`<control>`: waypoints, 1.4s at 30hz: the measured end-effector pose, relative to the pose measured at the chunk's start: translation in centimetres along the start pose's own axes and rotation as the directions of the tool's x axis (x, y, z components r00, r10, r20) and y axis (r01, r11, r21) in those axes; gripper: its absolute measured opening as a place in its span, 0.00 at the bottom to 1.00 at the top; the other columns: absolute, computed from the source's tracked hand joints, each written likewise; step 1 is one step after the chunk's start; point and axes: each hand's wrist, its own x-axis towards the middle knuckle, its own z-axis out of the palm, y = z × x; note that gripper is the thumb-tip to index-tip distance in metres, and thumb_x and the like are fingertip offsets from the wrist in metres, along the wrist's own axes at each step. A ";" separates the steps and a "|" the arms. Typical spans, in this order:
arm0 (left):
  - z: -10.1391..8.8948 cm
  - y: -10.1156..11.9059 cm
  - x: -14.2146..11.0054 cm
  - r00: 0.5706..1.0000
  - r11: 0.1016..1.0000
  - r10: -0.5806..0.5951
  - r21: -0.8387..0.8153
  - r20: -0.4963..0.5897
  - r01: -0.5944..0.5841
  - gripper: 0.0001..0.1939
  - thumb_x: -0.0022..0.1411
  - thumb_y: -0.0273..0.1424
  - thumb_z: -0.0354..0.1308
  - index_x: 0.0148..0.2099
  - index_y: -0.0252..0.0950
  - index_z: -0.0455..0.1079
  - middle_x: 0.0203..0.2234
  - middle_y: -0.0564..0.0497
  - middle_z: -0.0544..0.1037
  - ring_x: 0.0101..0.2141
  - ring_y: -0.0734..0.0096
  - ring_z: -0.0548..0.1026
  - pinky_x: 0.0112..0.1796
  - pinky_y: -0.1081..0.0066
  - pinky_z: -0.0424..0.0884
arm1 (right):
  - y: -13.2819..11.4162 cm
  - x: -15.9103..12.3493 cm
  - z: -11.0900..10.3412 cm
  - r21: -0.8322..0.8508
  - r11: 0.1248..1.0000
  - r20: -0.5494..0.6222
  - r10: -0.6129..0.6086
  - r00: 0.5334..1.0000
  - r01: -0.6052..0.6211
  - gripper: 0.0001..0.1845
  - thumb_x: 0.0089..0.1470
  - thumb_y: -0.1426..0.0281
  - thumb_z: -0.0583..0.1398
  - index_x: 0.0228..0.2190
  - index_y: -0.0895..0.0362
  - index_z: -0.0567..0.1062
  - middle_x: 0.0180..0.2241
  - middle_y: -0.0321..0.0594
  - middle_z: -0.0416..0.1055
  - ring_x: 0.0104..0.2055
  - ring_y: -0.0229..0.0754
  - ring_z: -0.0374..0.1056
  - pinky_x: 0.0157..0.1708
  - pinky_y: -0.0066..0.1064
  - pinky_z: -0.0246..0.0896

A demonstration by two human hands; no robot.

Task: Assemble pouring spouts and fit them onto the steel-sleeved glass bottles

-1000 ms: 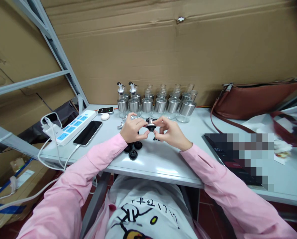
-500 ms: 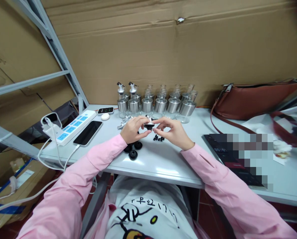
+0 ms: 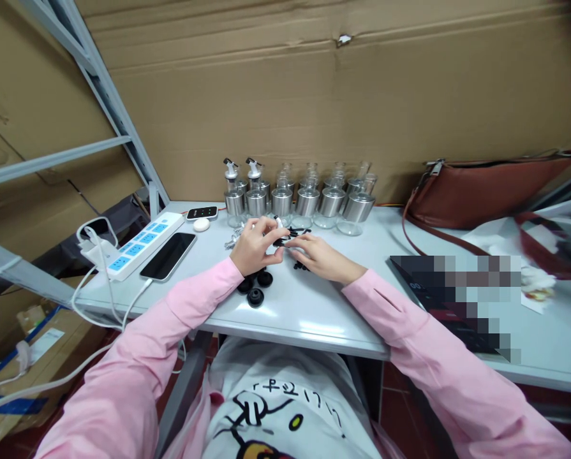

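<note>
A grey metal frame edges the pale counter; next come a power strip and a phone. The left hand grips a pourer over the counter, before bottles; the right hand reaches it, grip unclear. Rightmost, a brown bag lies against cardboard.

Left side of table: white power strip with blue sockets, white charger at its near end. Phone, screen dark, lies beside the strip, white cable fitted. Round white case sits just before a small display device. Right side: brown handbag, strap trailing; dark-screened tablet, partly pixelated; crumpled tissue. Cardboard sheet stands behind. Grey metal frame at left; cardboard box below.
</note>
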 end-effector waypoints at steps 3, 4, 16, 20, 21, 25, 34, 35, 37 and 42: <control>0.0 0.0 0.0 0.999 0.999 0.036 0.008 -0.034 -0.036 0.13 0.56 0.30 0.52 0.45 0.37 0.67 0.34 0.48 0.67 0.34 0.67 0.65 0.40 0.65 0.64 | 0.1 0.0 0.4 -0.021 1.000 0.064 0.006 0.998 -0.004 0.19 0.61 0.66 0.48 0.48 0.61 0.71 0.48 0.51 0.71 0.51 0.50 0.64 0.50 0.44 0.59; 0.0 0.0 0.0 0.999 0.999 0.041 0.008 -0.036 -0.041 0.13 0.56 0.30 0.52 0.45 0.37 0.67 0.34 0.48 0.67 0.34 0.67 0.65 0.40 0.65 0.64 | 0.0 -0.1 0.4 -0.021 1.000 0.072 0.009 0.997 -0.007 0.19 0.61 0.66 0.48 0.47 0.60 0.71 0.48 0.50 0.70 0.51 0.50 0.64 0.50 0.43 0.58; 0.2 0.4 0.0 0.993 0.997 0.080 -0.014 0.090 -0.079 0.12 0.56 0.30 0.52 0.44 0.37 0.66 0.33 0.49 0.66 0.33 0.68 0.65 0.36 0.67 0.66 | 1.0 -0.5 -1.6 -0.157 0.890 -0.060 0.424 0.904 -0.428 0.11 0.51 0.74 0.56 0.36 0.57 0.76 0.33 0.43 0.78 0.38 0.48 0.72 0.40 0.36 0.56; 0.2 0.5 0.0 0.990 0.992 0.125 -0.039 0.067 -0.123 0.11 0.57 0.29 0.51 0.44 0.36 0.66 0.32 0.49 0.64 0.32 0.69 0.65 0.34 0.69 0.66 | 1.3 -0.6 -1.9 -0.171 0.853 -0.075 0.488 0.870 -0.493 0.10 0.50 0.74 0.56 0.35 0.57 0.77 0.32 0.44 0.78 0.39 0.49 0.72 0.38 0.37 0.54; 0.1 0.5 0.1 0.989 0.991 0.131 -0.045 0.067 -0.128 0.11 0.57 0.29 0.51 0.44 0.36 0.66 0.32 0.49 0.64 0.32 0.69 0.65 0.34 0.70 0.66 | 1.3 -0.6 -2.0 -0.162 0.851 -0.087 0.492 0.866 -0.499 0.11 0.51 0.75 0.56 0.36 0.57 0.76 0.32 0.43 0.78 0.39 0.49 0.72 0.39 0.38 0.53; 0.2 0.4 0.0 0.987 0.990 0.136 -0.052 0.090 -0.132 0.11 0.56 0.28 0.50 0.43 0.36 0.66 0.32 0.49 0.63 0.32 0.70 0.65 0.33 0.71 0.67 | 0.9 -0.7 -1.8 -0.173 0.835 -0.153 0.501 0.852 -0.522 0.15 0.52 0.75 0.54 0.40 0.57 0.75 0.35 0.44 0.78 0.42 0.50 0.71 0.42 0.41 0.51; 0.4 0.5 0.1 0.978 0.977 0.208 -0.058 0.029 -0.206 0.08 0.58 0.26 0.49 0.39 0.36 0.66 0.31 0.50 0.63 0.29 0.74 0.63 0.30 0.75 0.66 | 1.2 -0.8 -1.1 -0.275 0.794 -0.057 0.550 0.833 -0.542 0.11 0.50 0.74 0.55 0.28 0.58 0.78 0.35 0.47 0.77 0.44 0.53 0.69 0.41 0.42 0.51; 0.4 0.5 0.1 0.977 0.976 0.213 -0.060 0.028 -0.211 0.08 0.58 0.26 0.49 0.40 0.36 0.66 0.31 0.50 0.63 0.29 0.74 0.63 0.30 0.75 0.66 | 1.2 -0.8 -1.1 -0.274 0.789 -0.054 0.558 0.828 -0.550 0.11 0.50 0.75 0.54 0.28 0.58 0.77 0.36 0.47 0.77 0.43 0.52 0.69 0.41 0.41 0.51; 0.4 0.5 0.1 0.975 0.974 0.219 -0.064 0.029 -0.217 0.07 0.60 0.27 0.49 0.40 0.36 0.66 0.32 0.49 0.64 0.29 0.75 0.64 0.30 0.75 0.67 | 1.2 -0.8 -1.0 -0.270 0.780 -0.047 0.576 0.816 -0.565 0.10 0.50 0.75 0.54 0.28 0.59 0.77 0.36 0.47 0.76 0.43 0.51 0.69 0.40 0.41 0.51; 0.3 0.6 0.2 0.971 0.970 0.236 -0.072 0.047 -0.232 0.09 0.64 0.32 0.49 0.41 0.35 0.67 0.32 0.48 0.66 0.29 0.75 0.65 0.32 0.75 0.68 | 1.4 -0.6 -1.0 -0.244 0.769 -0.040 0.600 0.799 -0.591 0.08 0.49 0.74 0.55 0.26 0.59 0.75 0.33 0.46 0.77 0.39 0.49 0.69 0.37 0.38 0.53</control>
